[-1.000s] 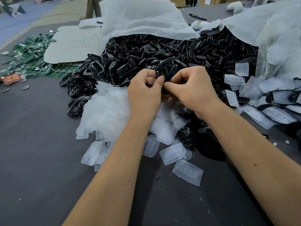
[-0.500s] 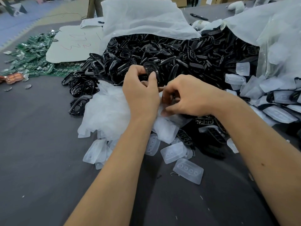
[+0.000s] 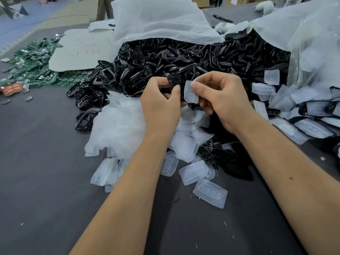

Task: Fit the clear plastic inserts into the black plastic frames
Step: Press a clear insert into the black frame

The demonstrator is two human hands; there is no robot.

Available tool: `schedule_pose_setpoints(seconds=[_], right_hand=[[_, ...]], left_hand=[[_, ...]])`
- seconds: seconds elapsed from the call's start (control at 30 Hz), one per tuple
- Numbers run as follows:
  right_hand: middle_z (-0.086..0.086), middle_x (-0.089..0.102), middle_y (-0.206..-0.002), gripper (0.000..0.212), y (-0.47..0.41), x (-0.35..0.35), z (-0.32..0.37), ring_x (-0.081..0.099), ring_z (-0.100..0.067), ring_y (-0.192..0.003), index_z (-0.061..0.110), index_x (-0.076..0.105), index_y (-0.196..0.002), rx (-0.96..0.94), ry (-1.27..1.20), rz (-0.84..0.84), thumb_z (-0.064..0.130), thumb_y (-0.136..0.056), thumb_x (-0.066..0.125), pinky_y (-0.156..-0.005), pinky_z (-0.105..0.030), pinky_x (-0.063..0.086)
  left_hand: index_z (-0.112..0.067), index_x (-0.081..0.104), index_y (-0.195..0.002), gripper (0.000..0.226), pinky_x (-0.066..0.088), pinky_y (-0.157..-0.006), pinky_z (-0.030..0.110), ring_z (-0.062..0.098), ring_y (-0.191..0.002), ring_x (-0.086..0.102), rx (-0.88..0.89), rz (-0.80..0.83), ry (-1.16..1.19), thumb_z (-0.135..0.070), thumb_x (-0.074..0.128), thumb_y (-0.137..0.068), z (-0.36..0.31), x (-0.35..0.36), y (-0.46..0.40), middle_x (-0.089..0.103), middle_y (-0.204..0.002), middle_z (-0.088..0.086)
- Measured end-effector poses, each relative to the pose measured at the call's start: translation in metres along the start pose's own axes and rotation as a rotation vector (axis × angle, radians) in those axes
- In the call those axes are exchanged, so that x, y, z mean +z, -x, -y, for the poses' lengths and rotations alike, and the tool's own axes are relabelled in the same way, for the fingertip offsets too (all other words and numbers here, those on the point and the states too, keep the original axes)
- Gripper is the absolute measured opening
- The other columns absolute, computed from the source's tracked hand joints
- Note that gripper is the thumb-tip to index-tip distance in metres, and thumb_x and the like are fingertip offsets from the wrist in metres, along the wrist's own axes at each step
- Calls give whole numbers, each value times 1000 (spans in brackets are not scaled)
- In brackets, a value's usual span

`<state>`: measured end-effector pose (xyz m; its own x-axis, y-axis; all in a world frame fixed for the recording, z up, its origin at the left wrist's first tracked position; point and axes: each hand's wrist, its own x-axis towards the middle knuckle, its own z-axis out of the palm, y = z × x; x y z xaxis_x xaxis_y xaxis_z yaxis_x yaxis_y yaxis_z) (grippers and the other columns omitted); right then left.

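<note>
My left hand [image 3: 160,103] pinches a black plastic frame [image 3: 174,80] between thumb and fingers, held upright above the piles. Right beside it my right hand [image 3: 222,100] grips a clear plastic insert [image 3: 191,92] by its top edge; the insert nearly touches the frame. A big heap of black frames [image 3: 184,59] spills from a white bag just behind my hands. Loose clear inserts [image 3: 193,173] lie scattered on the dark table [image 3: 46,172] below my wrists, with more clear inserts [image 3: 311,126] at the right.
A white plastic bag [image 3: 156,21] lies open over the black heap. Green circuit boards [image 3: 31,67] and a pale card sheet [image 3: 81,48] lie at the far left. A clear bag [image 3: 316,41] sits at the right. A black pen [image 3: 222,18] lies at the back.
My right hand dipped into the clear pile and came up holding an insert. My left hand stayed up with the black frame; both hands now meet in front of the heap.
</note>
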<state>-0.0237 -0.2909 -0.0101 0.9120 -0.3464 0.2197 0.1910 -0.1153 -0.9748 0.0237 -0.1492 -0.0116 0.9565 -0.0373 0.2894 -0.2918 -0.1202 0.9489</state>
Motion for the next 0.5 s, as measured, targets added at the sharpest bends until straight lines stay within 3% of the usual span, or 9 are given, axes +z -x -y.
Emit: schedule_pose_setpoints(seconds=[0.07, 0.23, 0.5], right_hand=[[-4, 68, -67, 6, 0, -1, -2, 57, -13, -53, 2, 74, -94, -16, -36, -15, 6, -96, 72, -41, -22, 40], [-6, 70, -70, 6, 2, -1, -5, 60, -15, -58, 2, 75, -95, -62, -6, -9, 1, -94, 70, -45, -24, 48], [-3, 74, -78, 10, 6, 0, -5, 65, -13, -64, 7, 77, -95, -109, 9, -18, 0, -91, 72, -49, -25, 50]], left_hand=[[-15, 60, -104, 16, 55, -56, 13, -1, -73, 68, 12, -3, -9, -8, 71, -96, 1, 1, 1, 60, -94, -5], [-13, 64, -109, 19, 49, -69, 8, -18, -74, 58, 84, -4, -91, -8, 73, -94, 3, 3, 1, 61, -96, -15], [-14, 67, -122, 33, 50, -75, 13, -13, -90, 58, 110, 28, -111, -6, 74, -91, 2, 2, 2, 63, -105, -11]])
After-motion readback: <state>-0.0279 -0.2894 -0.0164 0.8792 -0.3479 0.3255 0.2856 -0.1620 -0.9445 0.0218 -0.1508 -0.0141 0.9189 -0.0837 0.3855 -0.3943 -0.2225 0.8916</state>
